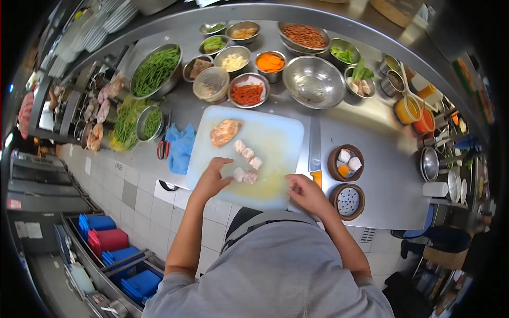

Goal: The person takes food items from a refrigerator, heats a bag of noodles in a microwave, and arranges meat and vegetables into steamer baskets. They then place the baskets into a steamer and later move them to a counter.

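My left hand point(213, 179) is over the near left of a white cutting board point(212, 148), thumb and fingers apart, holding nothing. Just right of its fingertips lie pale raw meat pieces point(245, 176). Farther up the board, a short row of meat chunks point(247, 153) slants below a larger orange-tinged piece of raw meat point(225, 132). By the board's right edge is my right hand point(307, 193), its fingers loosely bent and apart with nothing visible in them. Beside that hand lies a knife point(315, 143) with an orange handle.
Two small round steamer baskets point(331, 164) stand at right; the farther one contains white and orange pieces. A blue cloth point(181, 148) and red-handled scissors point(164, 150) lie left. Along the back are green beans point(156, 71), red strips point(247, 95) and a large metal bowl point(314, 82).
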Available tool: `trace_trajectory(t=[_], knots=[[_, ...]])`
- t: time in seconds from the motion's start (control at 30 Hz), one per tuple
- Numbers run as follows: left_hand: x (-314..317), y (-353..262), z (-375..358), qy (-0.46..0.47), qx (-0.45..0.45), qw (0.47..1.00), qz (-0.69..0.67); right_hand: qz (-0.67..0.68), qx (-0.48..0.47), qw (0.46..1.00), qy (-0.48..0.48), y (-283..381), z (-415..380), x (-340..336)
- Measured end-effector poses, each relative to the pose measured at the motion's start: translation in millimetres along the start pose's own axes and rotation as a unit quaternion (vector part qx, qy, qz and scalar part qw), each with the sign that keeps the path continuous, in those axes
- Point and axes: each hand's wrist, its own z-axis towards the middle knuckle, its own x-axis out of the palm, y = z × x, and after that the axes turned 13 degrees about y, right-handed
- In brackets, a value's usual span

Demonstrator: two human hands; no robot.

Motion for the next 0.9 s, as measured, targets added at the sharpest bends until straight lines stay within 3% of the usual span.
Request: trace_trajectory(t=[0.07, 0.17, 0.3, 0.37, 0.4, 0.47, 0.5, 0.57, 0.6, 0.67, 0.7, 0.77, 0.83, 0.9], knots=[[12.1, 1.8, -8.7, 0.028, 0.117, 0.992, 0.032, -0.02, -0.006, 0.998, 0.061, 19.3, 18.8, 20.5], [36.4, 17.6, -6.2, 0.029, 0.095, 0.992, 0.074, -0.073, -0.049, 0.985, 0.151, 26.7, 36.4, 45.4], [33.4, 41.4, -4.9, -0.038, 0.07, 0.996, 0.042, -0.08, -0.032, 0.984, 0.159, 26.7, 39.6, 62.4], [19.6, 17.9, -16.4, 0.005, 0.053, 0.999, 0.007, 0.106, -0.005, 0.986, 0.127, 10.8, 38.0, 69.2], [15.0, 1.3, -22.1, 0.041, 0.03, 0.998, -0.027, 0.106, -0.001, 0.987, 0.119, 8.6, 41.1, 71.1], [30.3, -25.1, -10.5, 0.091, 0.118, 0.989, -0.015, 0.343, -0.043, 0.937, 0.057, 5.7, 38.5, 72.3], [42.7, -38.9, -1.1, 0.115, 0.188, 0.975, 0.0, 0.34, -0.031, 0.939, 0.029, 2.4, 39.8, 72.4], [68.5, -66.5, 23.9, 0.14, 0.243, 0.96, 0.03, 0.345, -0.103, 0.933, -0.027, -5.5, 45.1, 61.0], [78.7, -80.0, 34.5, 0.144, 0.278, 0.948, 0.063, 0.339, -0.095, 0.934, -0.053, -11.6, 34.3, 43.2], [82.6, -110.2, 43.8, 0.17, 0.296, 0.939, 0.031, 0.138, 0.048, 0.983, -0.109, -17.6, 18.8, 15.5], [84.3, -119.0, 46.6, 0.184, 0.298, 0.936, 0.001, 0.2, 0.041, 0.964, -0.168, -28.6, 9.7, 5.8], [80.8, -118.3, 51.5, 0.201, 0.296, 0.934, -0.004, 0.148, 0.069, 0.944, -0.286, -63.8, -5.7, -21.4], [76.6, -105.3, 58.4, 0.205, 0.283, 0.937, -0.026, -0.035, 0.108, 0.908, -0.404, -83.8, -24.6, -50.4], [66.4, -83.2, 68.5, 0.181, 0.265, 0.946, -0.033, -0.08, 0.142, 0.901, -0.402, -95.3, -30.2, -74.0]])
